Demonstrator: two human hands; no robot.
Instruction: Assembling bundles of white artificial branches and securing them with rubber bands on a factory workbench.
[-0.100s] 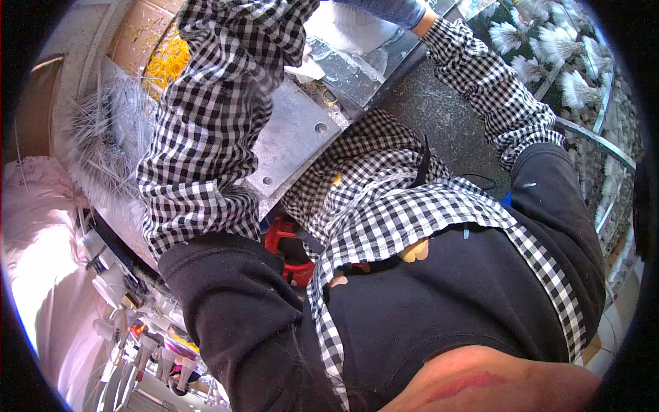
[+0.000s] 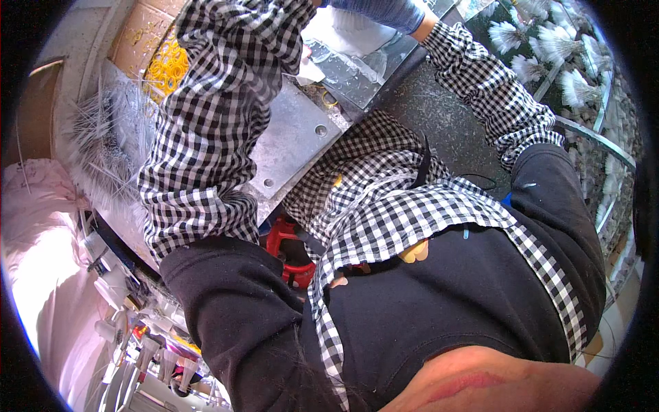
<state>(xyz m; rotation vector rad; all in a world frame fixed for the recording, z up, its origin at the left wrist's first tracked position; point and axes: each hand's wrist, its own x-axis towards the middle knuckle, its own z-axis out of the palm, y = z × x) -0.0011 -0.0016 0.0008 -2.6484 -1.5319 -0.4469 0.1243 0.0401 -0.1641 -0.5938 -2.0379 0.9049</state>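
My right hand (image 2: pixel 391 12), in a blue-grey knit glove, reaches across the top edge of the view. Its fingers are cut off there, so their pose and anything in them are hidden. Just below the glove, a white mass (image 2: pixel 350 34) rests on a dark work surface (image 2: pixel 391 65); I cannot make out what it is. My left arm, in a black-and-white checked sleeve (image 2: pixel 213 123), stretches up past a flat metal plate (image 2: pixel 292 130) with holes. Only a sliver of skin shows beyond that cuff at the top edge, and the left fingers are out of sight.
Yellow rubber bands (image 2: pixel 168 69) lie in a heap beyond my left sleeve. Loose clear bristles (image 2: pixel 103 141) spread at the left. White bristle tufts (image 2: pixel 576 89) stand in rows behind a metal strip (image 2: pixel 597 141) at the right. Something red (image 2: pixel 281 240) sits below the plate.
My gloved right hand has shifted very slightly. The left sleeve has moved a little to the left near its cuff. Nothing else visibly differs.
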